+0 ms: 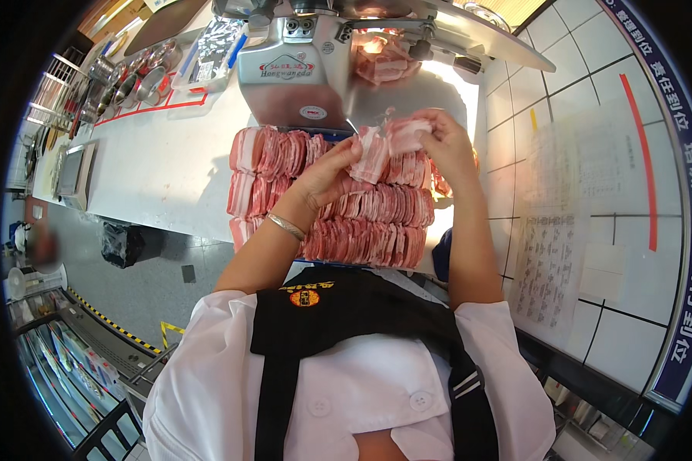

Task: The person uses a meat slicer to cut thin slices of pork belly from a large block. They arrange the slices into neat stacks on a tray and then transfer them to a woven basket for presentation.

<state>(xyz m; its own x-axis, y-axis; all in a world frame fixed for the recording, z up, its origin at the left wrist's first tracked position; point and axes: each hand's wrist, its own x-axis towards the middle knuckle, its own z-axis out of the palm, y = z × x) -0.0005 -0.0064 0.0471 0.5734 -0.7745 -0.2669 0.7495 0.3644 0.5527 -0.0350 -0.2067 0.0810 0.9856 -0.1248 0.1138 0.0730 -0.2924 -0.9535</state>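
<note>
My left hand (331,176) grips a small stack of raw meat slices (371,157) between thumb and fingers, just over the rows of meat. Pinched in my right hand (447,138) is a pale pink meat slice (406,133), its left end close to that stack. Below both hands lie three long rows of sliced, fat-streaked raw meat (375,239), the slices standing on edge. A blue edge of whatever carries them shows at back and front. Behind stands a metal meat slicer (294,75) marked Hongwangda, with a larger piece of meat (383,60) beside its housing.
Left on the white worktop (150,161) are several metal containers (153,83), a clear plastic tub (207,63) and a scale-like device (75,176). A tiled wall (553,173) with posted sheets closes off the right. A black-bagged bin (121,245) stands on the floor.
</note>
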